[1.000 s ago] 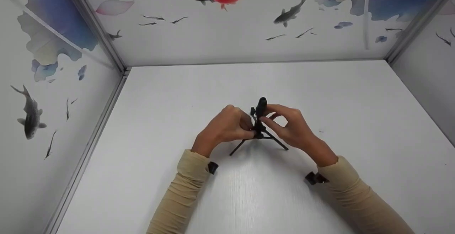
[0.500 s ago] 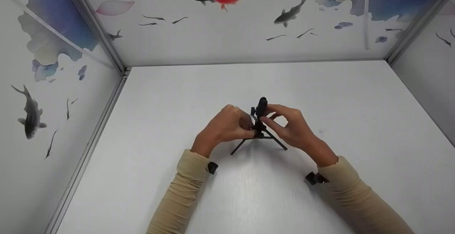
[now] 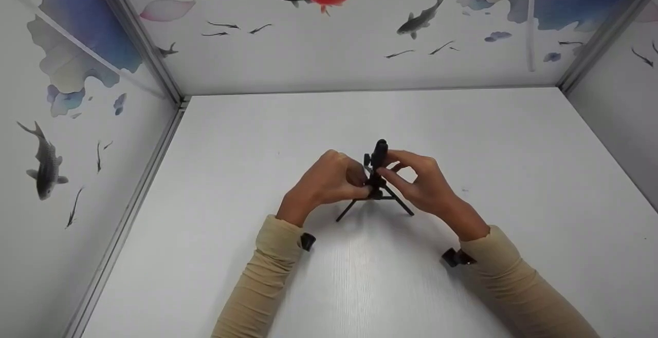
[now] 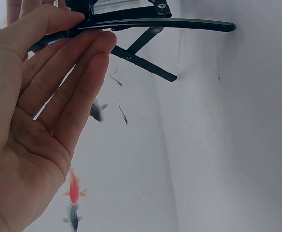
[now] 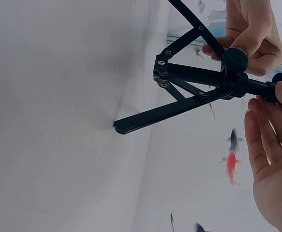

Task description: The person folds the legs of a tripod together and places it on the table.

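Note:
A small black tripod (image 3: 381, 152) stands upright on the table, its legs spread, between both hands. My left hand (image 3: 329, 181) pinches it low on its body, near the tops of the legs, with thumb and fingers. In the left wrist view a leg (image 4: 194, 24) passes by the fingertips (image 4: 104, 41). Higher up, my right hand (image 3: 426, 184) pinches the tripod's upper column between thumb and fingers. The right wrist view shows the hinged struts, a round knob (image 5: 235, 60) and one leg (image 5: 155, 113) close up. The hands partly hide the column.
The white table (image 3: 247, 137) is bounded by a back wall (image 3: 334, 55) and side walls printed with fish and lotus. A black wrist camera sits at the left cuff (image 3: 307, 241) and another at the right cuff (image 3: 451, 257).
The feet of the two front legs have drawn slightly closer together, and the tripod has shifted a touch away. Both hands keep nearly the same place and hold.

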The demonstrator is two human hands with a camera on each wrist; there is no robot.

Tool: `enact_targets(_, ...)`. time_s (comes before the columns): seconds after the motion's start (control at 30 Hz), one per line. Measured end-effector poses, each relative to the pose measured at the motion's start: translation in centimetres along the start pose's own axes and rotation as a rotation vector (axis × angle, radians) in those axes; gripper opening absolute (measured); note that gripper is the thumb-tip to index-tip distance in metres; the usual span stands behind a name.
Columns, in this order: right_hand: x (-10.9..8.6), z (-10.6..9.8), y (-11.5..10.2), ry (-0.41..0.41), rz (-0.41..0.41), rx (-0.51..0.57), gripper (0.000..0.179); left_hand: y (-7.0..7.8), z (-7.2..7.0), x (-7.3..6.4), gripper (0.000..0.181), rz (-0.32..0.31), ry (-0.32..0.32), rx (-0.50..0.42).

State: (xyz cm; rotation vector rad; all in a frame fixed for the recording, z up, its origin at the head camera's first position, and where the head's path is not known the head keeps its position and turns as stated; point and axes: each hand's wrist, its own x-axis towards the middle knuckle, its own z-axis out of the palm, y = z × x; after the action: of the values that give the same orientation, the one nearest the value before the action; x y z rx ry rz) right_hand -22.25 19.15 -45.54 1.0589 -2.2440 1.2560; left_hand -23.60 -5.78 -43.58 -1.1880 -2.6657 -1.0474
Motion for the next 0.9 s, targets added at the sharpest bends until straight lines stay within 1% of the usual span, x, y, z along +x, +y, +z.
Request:
enact_targets(0.33,-0.05,-0.08,-0.14,-0.005,0.002,0.005,0.037,0.07,-0.04,-0.03,0.008,0.004,0.005,-0.004)
enact_targets(0.57,0.01,-0.09,-0.21,0.003,-0.02,0.013,0.036,-0.03,0.05,0.04,0.006,0.016,0.012,-0.001)
enact_targets(0.9,-0.09,-0.04,-0.13,0.004,-0.003,0.018,0.036,-0.01,0.0,-0.02,0.006,0.032,0.028,-0.011)
